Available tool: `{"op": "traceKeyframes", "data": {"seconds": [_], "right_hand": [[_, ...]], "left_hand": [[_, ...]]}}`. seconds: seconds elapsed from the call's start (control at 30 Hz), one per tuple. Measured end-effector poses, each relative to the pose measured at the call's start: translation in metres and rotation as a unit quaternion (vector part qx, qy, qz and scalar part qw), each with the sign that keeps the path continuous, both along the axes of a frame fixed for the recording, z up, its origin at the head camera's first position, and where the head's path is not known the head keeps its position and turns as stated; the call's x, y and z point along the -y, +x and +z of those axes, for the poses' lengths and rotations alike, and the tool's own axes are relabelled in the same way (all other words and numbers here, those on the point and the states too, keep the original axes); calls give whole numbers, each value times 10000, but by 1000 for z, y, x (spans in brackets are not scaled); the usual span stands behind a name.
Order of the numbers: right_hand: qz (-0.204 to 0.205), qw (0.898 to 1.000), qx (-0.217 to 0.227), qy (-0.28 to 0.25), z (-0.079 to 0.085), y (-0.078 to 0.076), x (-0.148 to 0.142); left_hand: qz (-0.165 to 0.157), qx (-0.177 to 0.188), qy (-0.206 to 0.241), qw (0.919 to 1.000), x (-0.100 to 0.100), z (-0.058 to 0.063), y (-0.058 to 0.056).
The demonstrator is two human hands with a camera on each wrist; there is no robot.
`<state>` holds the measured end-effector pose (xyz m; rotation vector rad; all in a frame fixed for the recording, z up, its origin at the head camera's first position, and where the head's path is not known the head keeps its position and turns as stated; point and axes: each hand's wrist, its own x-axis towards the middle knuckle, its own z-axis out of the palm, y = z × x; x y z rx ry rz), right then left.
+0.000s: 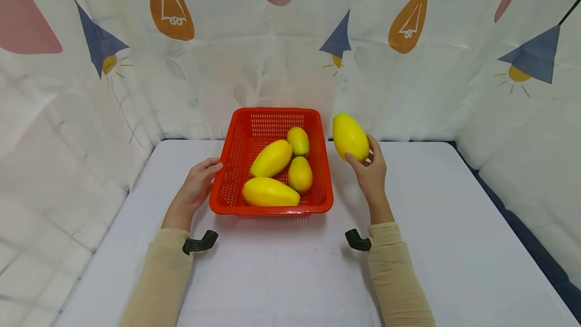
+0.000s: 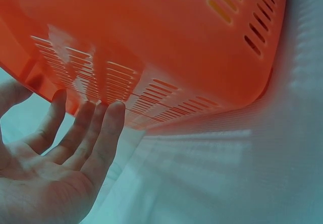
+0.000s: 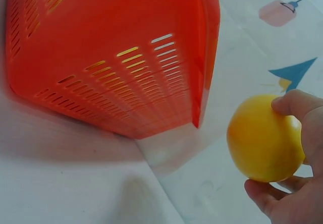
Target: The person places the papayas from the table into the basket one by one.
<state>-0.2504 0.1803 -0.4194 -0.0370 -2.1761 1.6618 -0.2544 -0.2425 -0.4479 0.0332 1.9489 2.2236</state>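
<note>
A red plastic basket [image 1: 230, 160] with slotted walls stands on the table. Inside it lie two long yellow mangoes, one on the left [image 1: 271, 158] and one along the near side [image 1: 271, 192]. Two smaller yellow fruits, one farther back [image 1: 298, 141] and one nearer [image 1: 300, 174], lie at the right. My left hand [image 1: 198, 185] touches the basket's left side, its fairly straight fingertips against the slotted wall in the left wrist view. Right of the basket, my right hand [image 1: 371, 175] grips a large yellow mango [image 1: 350, 137] between thumb and fingers, raised above the table.
A white cloth covers the table [image 1: 272, 266]. Behind and at both sides hangs a pale printed curtain [image 1: 272, 64] with lamp and bulb pictures. Each wrist wears a black mount, one on the left [image 1: 199, 242] and one on the right [image 1: 358, 240].
</note>
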Motion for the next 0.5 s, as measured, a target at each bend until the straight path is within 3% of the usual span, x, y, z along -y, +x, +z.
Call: {"op": "traceKeyframes", "data": {"seconds": [0.2,0.43,0.5], "right_hand": [[9,9999,-105,48,2,0,0],[114,9999,-48,31,37,24,14],[105,9999,-59,26,39,25,15]], "left_hand": [[14,5,15,10000,-1,0,0],[-6,-28,-17,10000,-1,1,-1],[-10,-38,-53,10000,-1,1,0]]}}
